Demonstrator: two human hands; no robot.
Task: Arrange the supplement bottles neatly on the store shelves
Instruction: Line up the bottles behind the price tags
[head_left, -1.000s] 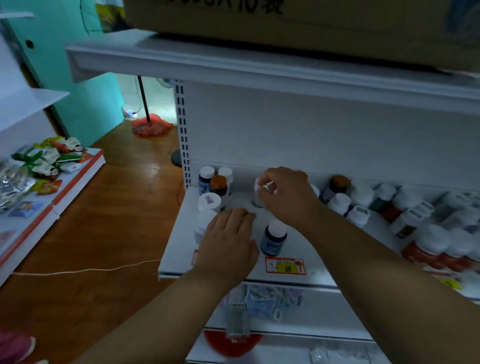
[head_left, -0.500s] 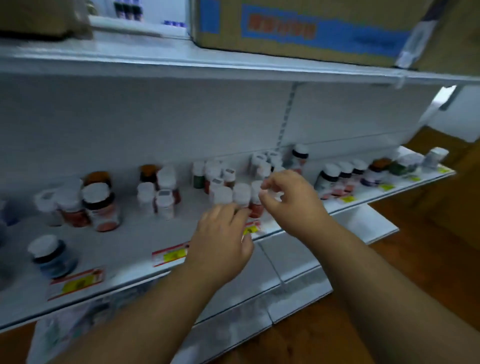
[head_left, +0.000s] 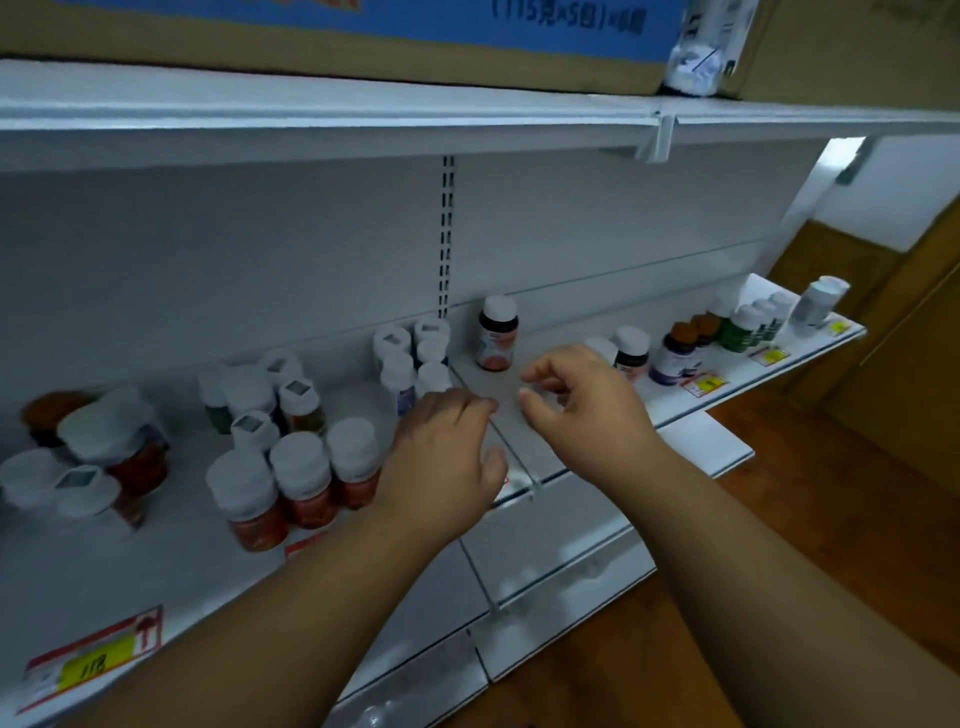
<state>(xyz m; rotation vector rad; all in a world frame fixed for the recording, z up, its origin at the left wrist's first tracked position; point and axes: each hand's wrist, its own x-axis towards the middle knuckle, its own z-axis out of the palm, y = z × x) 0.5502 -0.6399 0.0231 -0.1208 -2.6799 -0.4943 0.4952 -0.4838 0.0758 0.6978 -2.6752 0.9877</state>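
White store shelving under cardboard cartons, both hands hovering empty over the shelf (head_left: 130, 566) joint.

Far left, at nine o'clock from the hands, jars with white and brown lids (head_left: 104, 452) sit in a loose huddle; nearer, a front row of three red-labelled bottles (head_left: 298, 486) already faces the edge, probably squared up for display. At eleven o'clock stands a tight cluster of small white-capped bottles (head_left: 410, 358). The left hand (head_left: 447, 457) hangs just in front of that cluster, fingers loosely curled, gripping nothing. The right hand (head_left: 582, 405) is half open, thumb and forefinger apart as if readying a pinch, also holding nothing. A lone dark bottle with a pink label (head_left: 497, 335) stands apart at twelve o'clock, likely the next pick. More bottles (head_left: 680, 348) trail off toward two o'clock.
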